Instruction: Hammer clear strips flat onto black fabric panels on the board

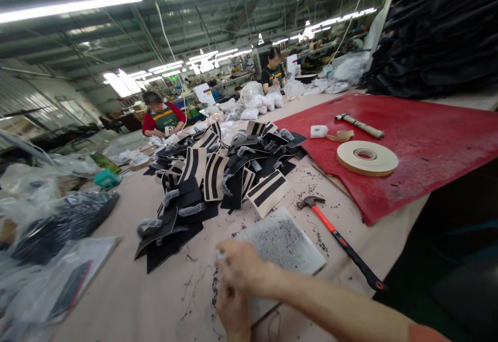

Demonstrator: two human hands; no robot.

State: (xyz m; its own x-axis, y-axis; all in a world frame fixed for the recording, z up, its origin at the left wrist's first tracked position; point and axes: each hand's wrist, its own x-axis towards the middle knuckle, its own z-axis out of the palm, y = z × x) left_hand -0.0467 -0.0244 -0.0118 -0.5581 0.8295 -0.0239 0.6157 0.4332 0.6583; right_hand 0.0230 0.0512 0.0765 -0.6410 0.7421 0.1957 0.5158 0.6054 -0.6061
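Note:
My right hand (pixel 247 268) is closed above the left edge of a pale, dark-speckled slab (pixel 282 238). A small light tip shows at its fingers, but I cannot make out what it belongs to. Just below it, my left hand (pixel 233 311) has its fingers curled in, partly hidden by the right. The two hands appear to touch. To the right of the slab lies a claw hammer (pixel 330 228) with a red and black handle. Beyond it is a heap of black panels (pixel 190 191) with plastic-wrapped handles, some showing cream backs (pixel 266 191) with black strips.
At right, a red sheet (pixel 420 139) carries a tape roll (pixel 368 158), a wrapped stick-like tool (pixel 360 125) and a small white block (pixel 319 131). Plastic bags (pixel 58 222) lie left. Black scraps dot the table (pixel 155 300). Two people (pixel 165 119) work farther back.

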